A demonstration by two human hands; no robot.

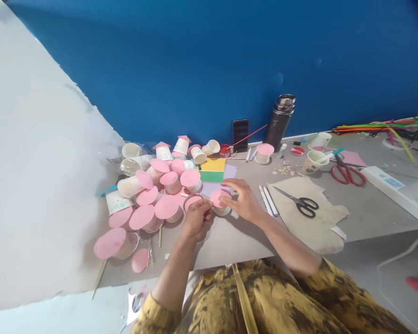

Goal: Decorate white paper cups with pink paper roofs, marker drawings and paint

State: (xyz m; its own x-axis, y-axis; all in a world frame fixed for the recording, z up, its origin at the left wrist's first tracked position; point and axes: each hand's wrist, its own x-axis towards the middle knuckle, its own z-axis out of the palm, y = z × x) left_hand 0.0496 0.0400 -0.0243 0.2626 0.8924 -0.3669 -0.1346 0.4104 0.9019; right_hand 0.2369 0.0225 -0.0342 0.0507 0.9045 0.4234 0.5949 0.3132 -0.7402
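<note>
A small paper cup (222,211) with a round pink paper disc (217,198) on top stands in front of me. My right hand (244,202) curves around the disc from the right, thumb on its surface and fingers at its far edge. My left hand (198,220) is at the left of the cup, fingertips pinched together near the disc's edge. What the pinch holds is too small to make out. Just behind the left hand shows a thin dark ring (184,204), partly covered by it. Part of a clear round edge shows below that hand.
Several pink-topped paper cups (166,207) crowd the table's left. Yellow and green paper (212,176) lies behind my hands. To the right are markers (265,200), black scissors (304,207) on a cloth (296,227), red-handled scissors (348,176), a dark flask (280,123) and a power strip (393,190).
</note>
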